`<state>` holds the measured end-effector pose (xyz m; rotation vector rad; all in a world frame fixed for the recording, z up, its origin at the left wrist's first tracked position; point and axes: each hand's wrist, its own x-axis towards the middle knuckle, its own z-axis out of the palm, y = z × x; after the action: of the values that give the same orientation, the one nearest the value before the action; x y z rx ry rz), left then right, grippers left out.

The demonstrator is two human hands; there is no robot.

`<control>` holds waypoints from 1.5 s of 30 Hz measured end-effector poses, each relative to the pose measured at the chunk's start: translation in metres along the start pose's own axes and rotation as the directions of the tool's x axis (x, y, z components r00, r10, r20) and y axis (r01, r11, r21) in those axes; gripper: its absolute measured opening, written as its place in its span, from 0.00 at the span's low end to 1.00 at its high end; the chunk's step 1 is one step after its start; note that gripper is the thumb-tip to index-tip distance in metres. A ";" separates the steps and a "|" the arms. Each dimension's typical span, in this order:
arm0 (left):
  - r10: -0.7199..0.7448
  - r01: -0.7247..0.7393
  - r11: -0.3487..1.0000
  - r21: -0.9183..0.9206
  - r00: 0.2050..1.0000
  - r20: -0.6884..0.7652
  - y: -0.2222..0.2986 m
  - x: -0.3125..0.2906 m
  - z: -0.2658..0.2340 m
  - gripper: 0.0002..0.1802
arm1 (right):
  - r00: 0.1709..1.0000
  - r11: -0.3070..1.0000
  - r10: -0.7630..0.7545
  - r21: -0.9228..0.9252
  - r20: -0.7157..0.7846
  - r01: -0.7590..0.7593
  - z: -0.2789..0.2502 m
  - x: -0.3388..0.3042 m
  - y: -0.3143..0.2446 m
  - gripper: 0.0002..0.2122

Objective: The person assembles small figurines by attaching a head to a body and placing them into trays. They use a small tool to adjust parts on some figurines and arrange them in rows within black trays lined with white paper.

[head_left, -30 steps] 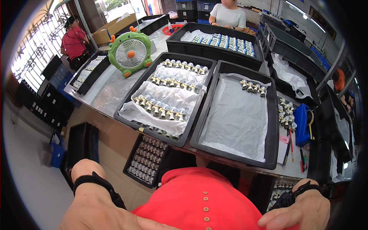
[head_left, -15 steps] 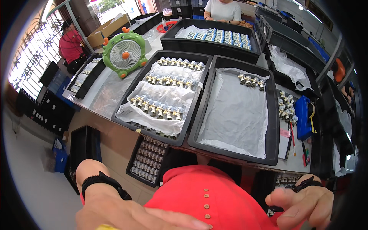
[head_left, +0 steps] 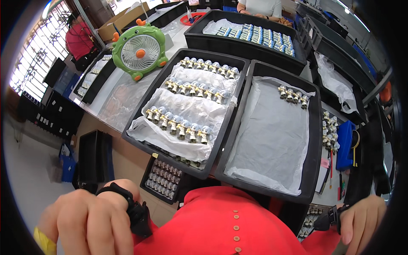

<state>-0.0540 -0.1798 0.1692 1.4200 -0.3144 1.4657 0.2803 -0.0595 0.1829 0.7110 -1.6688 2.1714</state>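
Note:
At the lower left is my left hand [head_left: 87, 221], with yellow wrapping [head_left: 44, 242] round one finger and a black band [head_left: 127, 204] at the wrist. Its fingers hang down slightly apart, with nothing seen in them; the lower edge cuts off the tips. My right hand [head_left: 363, 223], also banded in black, is at the lower right, its fingers stretched downward and partly out of view. Neither hand touches the trays. Small white-and-blue figurines [head_left: 182, 127] stand in three rows on white paper in the left black tray [head_left: 212, 163]. The right black tray [head_left: 312, 170] holds a short row of figurines [head_left: 293, 96].
Behind are a green animal-shaped fan [head_left: 140, 53] and another tray [head_left: 199, 42] of figurines, with a person in white beyond. Loose figurines [head_left: 329, 129], a blue box [head_left: 345, 146] and brushes or pens lie to the right. Below the table edge is a figurine crate [head_left: 163, 180].
My left hand has moved left and turned fingers-down. My right hand has shifted right, its fingers now pointing downward. The view has shifted a little; the figurine rows look the same.

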 end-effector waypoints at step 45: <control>-0.867 0.747 0.498 -0.441 0.431 -0.249 -0.150 -0.054 -0.122 0.11 | 0.061 -0.187 -0.182 -0.026 -0.981 -0.982 -0.324 -0.109 0.166 0.14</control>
<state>-0.0210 -0.0461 0.0235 0.7432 0.4474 0.8006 0.2209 0.2121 -0.0757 -1.8612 -2.1508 0.4645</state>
